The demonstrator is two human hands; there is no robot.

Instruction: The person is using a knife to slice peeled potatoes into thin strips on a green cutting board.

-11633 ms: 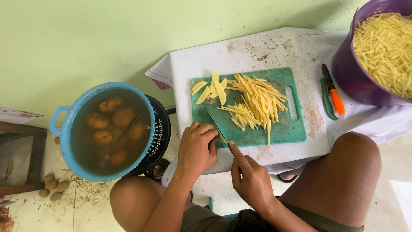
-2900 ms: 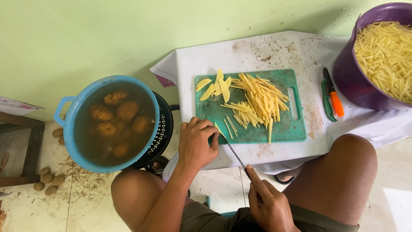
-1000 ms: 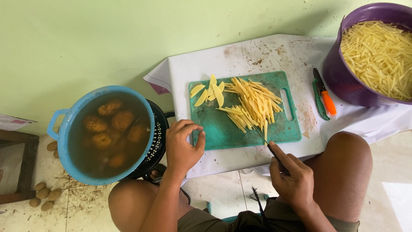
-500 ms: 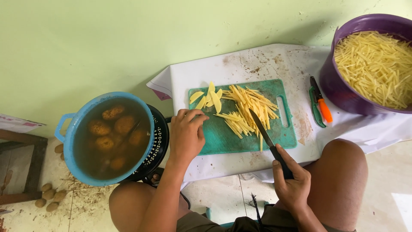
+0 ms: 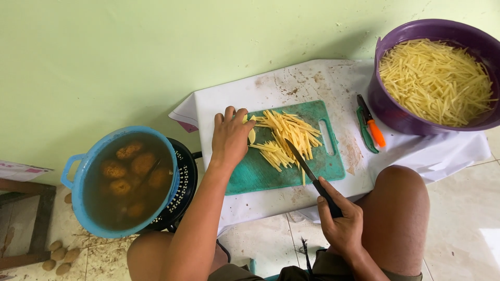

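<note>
A green cutting board [image 5: 271,174] lies on a white low table [image 5: 312,83]. On the board is a pile of yellow potato strips [image 5: 286,136], with a few flat potato slices [image 5: 251,134] at its left end. My left hand [image 5: 229,138] rests over those slices, fingers spread on them. My right hand [image 5: 338,224] grips the black handle of a knife [image 5: 302,164]. The blade angles up over the board, its tip at the strip pile.
A purple basin [image 5: 385,109] full of potato strips stands at the right. An orange and green peeler [image 5: 371,130] lies beside it. A blue pot [image 5: 78,177] of water with whole potatoes sits left, on a black basket [image 5: 185,182]. Small potatoes [image 5: 60,256] lie on the floor.
My left hand has moved up from the board's near edge onto the potato slices. My right hand brought the knife up from the table edge to the strip pile.
</note>
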